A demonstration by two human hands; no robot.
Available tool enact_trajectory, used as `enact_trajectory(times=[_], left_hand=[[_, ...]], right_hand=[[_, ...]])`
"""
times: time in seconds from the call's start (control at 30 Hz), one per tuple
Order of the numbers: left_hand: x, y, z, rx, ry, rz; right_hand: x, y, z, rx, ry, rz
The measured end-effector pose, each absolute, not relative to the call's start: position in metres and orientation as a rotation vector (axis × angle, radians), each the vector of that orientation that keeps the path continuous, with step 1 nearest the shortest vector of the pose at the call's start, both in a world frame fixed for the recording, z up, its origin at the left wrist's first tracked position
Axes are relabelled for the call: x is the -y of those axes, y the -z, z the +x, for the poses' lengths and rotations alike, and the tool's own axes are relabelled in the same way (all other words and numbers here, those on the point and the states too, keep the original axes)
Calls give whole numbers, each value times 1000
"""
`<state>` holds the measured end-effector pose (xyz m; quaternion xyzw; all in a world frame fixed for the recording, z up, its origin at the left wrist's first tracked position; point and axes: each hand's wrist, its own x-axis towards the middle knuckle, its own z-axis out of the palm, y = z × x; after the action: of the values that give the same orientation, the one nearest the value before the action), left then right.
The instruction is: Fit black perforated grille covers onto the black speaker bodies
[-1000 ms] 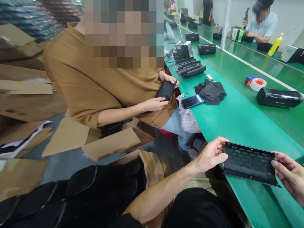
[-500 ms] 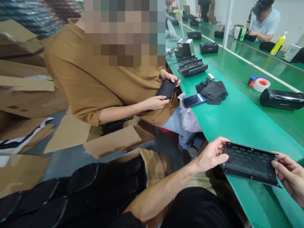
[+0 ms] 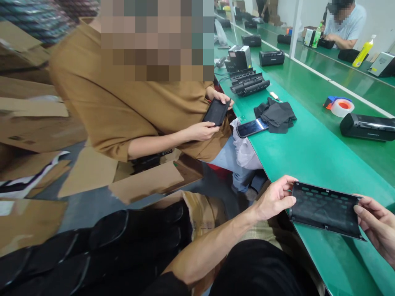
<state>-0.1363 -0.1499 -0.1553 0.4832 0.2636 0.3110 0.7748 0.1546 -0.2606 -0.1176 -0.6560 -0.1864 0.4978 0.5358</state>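
Note:
I hold a flat black plastic panel (image 3: 324, 209) with rows of slots over the near edge of the green bench (image 3: 308, 156). My left hand (image 3: 274, 198) pinches its left end between thumb and fingers. My right hand (image 3: 375, 224) grips its right end at the frame's edge, fingers curled round it. The panel lies almost level, its slotted face up.
A person in a brown shirt (image 3: 123, 102) sits to my left holding a similar black part (image 3: 216, 112). On the bench lie a phone (image 3: 251, 127), black cloths (image 3: 276, 114), a tape roll (image 3: 342, 107) and black devices (image 3: 367, 126). Cardboard (image 3: 33, 119) and black parts (image 3: 92, 246) crowd the floor.
The panel has tilted slightly flatter in my hands. The view has shifted a little; the person beside me keeps handling their part.

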Motion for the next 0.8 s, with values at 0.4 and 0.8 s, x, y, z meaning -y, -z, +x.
enact_trajectory(times=[0.4, 0.8], left_hand=[[149, 157, -137, -539, -695, 1027], [149, 156, -138, -587, -682, 1043]], right_hand=[[261, 117, 155, 463, -1196, -1559], [255, 114, 150, 391, -1180, -1566]])
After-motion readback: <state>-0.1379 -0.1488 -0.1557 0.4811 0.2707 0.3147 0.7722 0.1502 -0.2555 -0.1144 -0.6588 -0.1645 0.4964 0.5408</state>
